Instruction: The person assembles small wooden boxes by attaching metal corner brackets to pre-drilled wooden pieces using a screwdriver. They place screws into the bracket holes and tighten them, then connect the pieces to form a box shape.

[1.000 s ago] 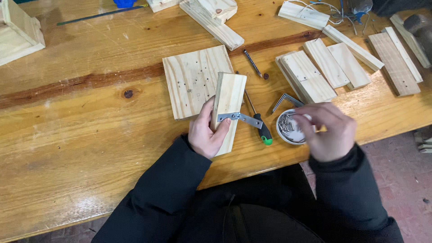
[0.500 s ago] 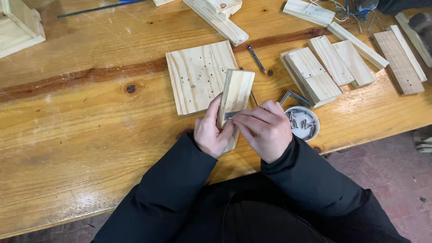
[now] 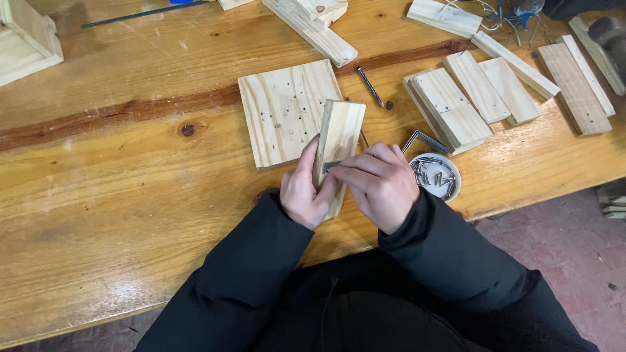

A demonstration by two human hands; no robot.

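Note:
A narrow pine block (image 3: 341, 130) lies over the near edge of a square pine board (image 3: 285, 109) dotted with small holes. My left hand (image 3: 305, 190) grips the block's near end from the left side. My right hand (image 3: 377, 184) rests beside it, its fingertips pinched together on a small grey metal bracket (image 3: 328, 168) lying on the block. Whatever the fingertips hold is hidden. Just right of my right hand stands a round white tin (image 3: 438, 176) with several small nails or screws in it.
A bent metal angle piece (image 3: 420, 138) lies by the tin and a dark pencil-like tool (image 3: 369, 85) behind the block. Several pine slats (image 3: 479, 91) are spread at the right, longer strips (image 3: 313, 29) at the back, a wooden box (image 3: 26, 40) far left. The table edge (image 3: 521, 195) runs close to my body.
My right hand left the tin of nails and came left onto the bracket on the block. The left hand stayed on the block, which now sits tilted more upright.

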